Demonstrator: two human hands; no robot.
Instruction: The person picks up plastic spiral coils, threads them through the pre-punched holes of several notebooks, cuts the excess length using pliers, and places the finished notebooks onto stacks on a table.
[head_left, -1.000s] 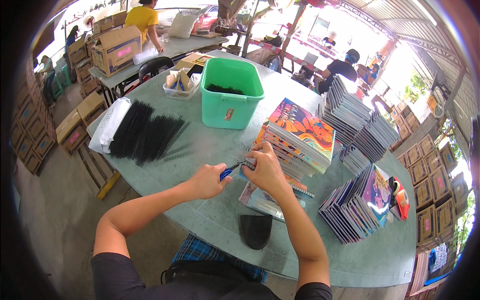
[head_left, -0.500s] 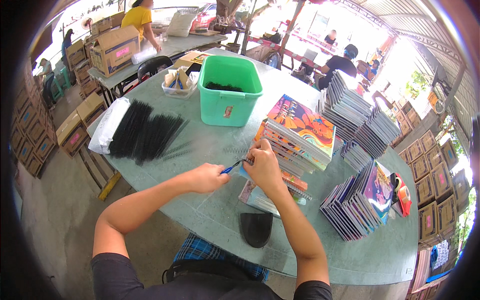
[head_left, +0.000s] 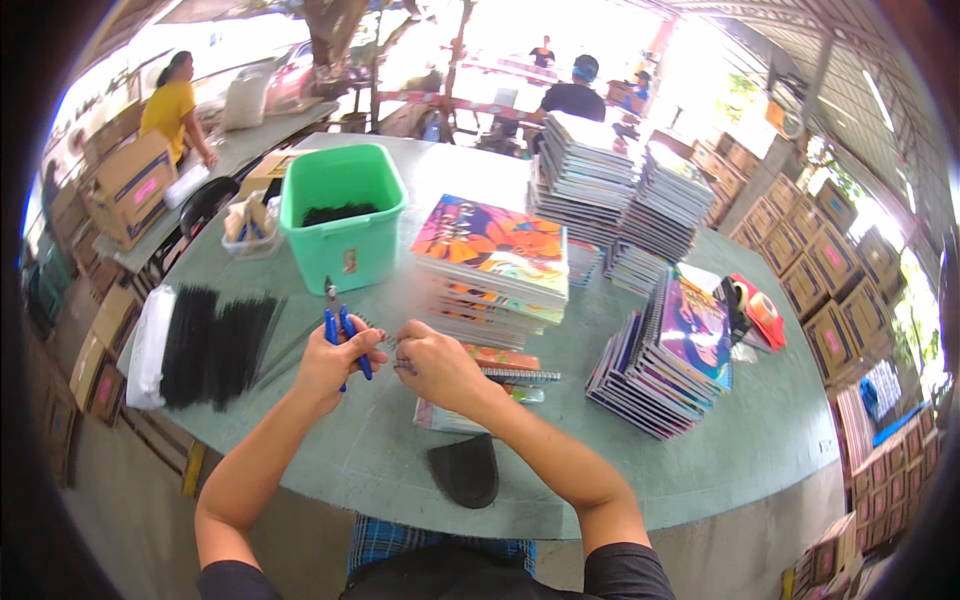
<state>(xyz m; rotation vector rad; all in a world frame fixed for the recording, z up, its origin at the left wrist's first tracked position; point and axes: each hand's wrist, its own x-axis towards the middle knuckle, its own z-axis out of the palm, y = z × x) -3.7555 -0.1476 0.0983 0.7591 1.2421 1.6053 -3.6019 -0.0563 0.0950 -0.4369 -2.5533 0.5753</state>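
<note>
My left hand (head_left: 335, 362) is closed round blue-handled pliers (head_left: 331, 322), their jaws pointing up and away. Just right of it, my right hand (head_left: 435, 362) has its fingers pinched together. A bit of thin coil shows by its fingertips, but what they grip is mostly hidden. Under and beside that hand lie a few spiral notebooks (head_left: 510, 362), a dark coil along their edge. Behind them rises a stack of colourful notebooks (head_left: 490, 250). Black plastic binding coils (head_left: 215, 345) lie in a thick bundle on the left, some loose ones beside it.
A green bin (head_left: 345, 235) with black bits inside stands behind my left hand, beside a small tool tub (head_left: 250, 228). More notebook stacks (head_left: 665, 365) fill the right, near tape rolls (head_left: 762, 308). A dark half-round pad (head_left: 466, 472) lies near the front edge. Other people are farther off.
The pliers have left the spot by my right fingertips and now point upward in my left hand. My view has turned right, so the table appears shifted left.
</note>
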